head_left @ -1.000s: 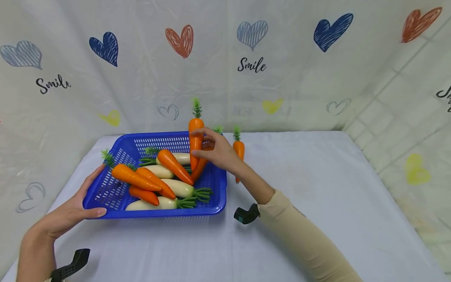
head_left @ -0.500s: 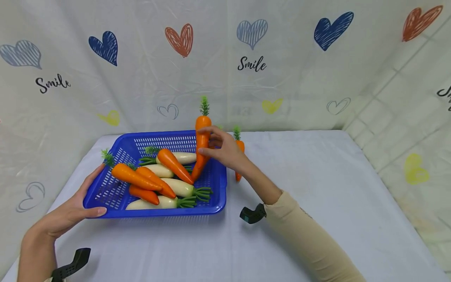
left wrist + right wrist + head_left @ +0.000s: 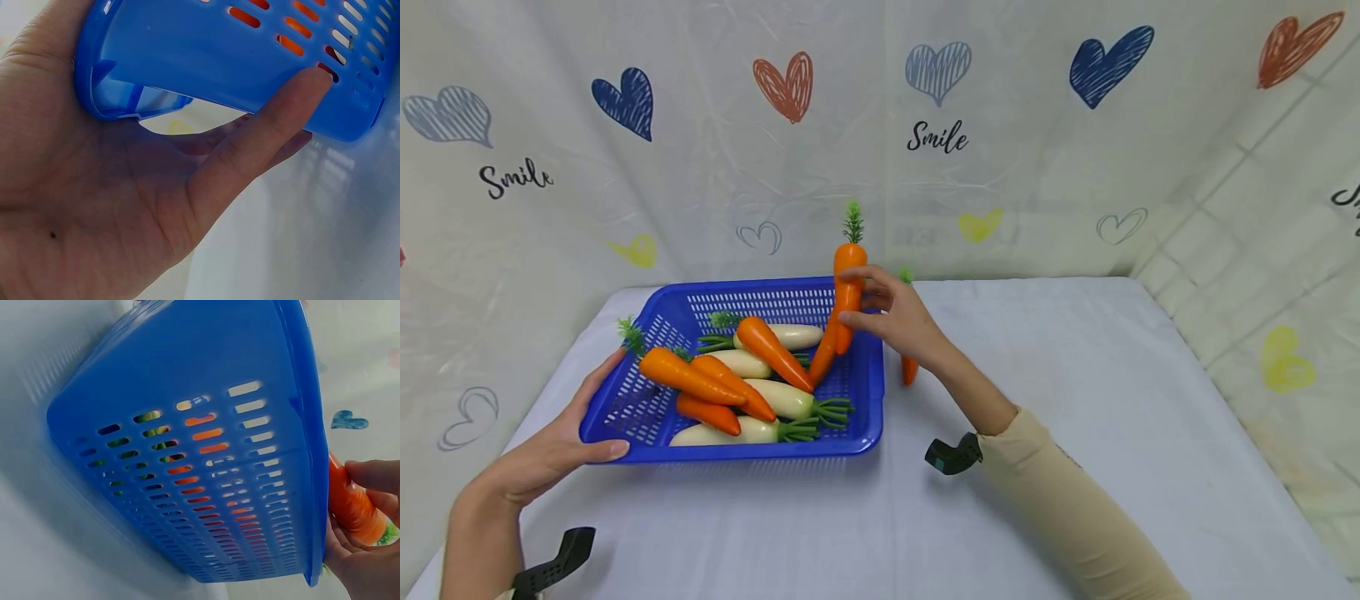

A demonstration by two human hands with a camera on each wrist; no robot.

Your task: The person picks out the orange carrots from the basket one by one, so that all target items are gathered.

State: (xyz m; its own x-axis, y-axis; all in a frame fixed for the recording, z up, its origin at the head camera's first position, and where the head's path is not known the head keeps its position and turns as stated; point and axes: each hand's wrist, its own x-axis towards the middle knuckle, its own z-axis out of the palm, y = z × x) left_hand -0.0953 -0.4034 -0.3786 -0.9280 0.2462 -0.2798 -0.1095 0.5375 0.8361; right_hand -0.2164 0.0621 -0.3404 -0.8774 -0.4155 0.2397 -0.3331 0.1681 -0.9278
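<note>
My left hand (image 3: 557,437) grips the left end of a blue plastic basket (image 3: 745,452), thumb on the front rim. In the left wrist view, fingers of that hand (image 3: 125,200) reach along the outer wall below the rim. Between thumb and fingers, my right hand (image 3: 906,321) pinches a carrot (image 3: 850,258) near the basket's right rim, leafy top up and tip down. Behind its tip, another carrot (image 3: 823,354) leans inside the basket, partly hidden. The right wrist view shows the held carrot (image 3: 353,506) beyond the rim.
Several white radishes (image 3: 782,400) with green stems and several carrots (image 3: 767,350) lie in the basket's left and middle. One more carrot (image 3: 909,371) is on the white tablecloth (image 3: 1075,375) to the right, mostly behind my right hand. A heart-printed curtain (image 3: 1037,167) hangs behind.
My right hand has carried the upright carrot rightward, from over the basket's inside to its right rim. My left hand and the basket have stayed in place.
</note>
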